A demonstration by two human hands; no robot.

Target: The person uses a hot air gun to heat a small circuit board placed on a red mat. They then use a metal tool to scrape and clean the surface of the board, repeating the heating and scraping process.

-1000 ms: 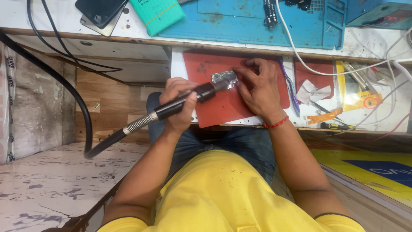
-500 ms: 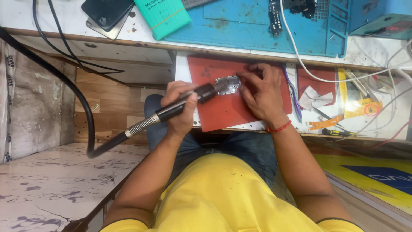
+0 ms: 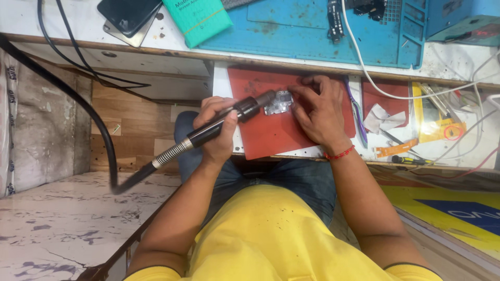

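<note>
Red mat (image 3: 271, 130) on cluttered white bench (image 3: 156, 39); left grip (image 3: 216, 132) clenched around hot-air handpiece (image 3: 219, 126), right grip (image 3: 320, 112) pinching metal part (image 3: 277, 102).

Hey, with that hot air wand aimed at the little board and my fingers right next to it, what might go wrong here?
1. The right hand pins the small metal part just beside the wand's nozzle, so its fingertips may get burned.
2. The left hand holds the wand while its black hose hangs off the bench; a snag might jerk the nozzle off target.
3. Only the red mat shields the surface beneath.
</note>
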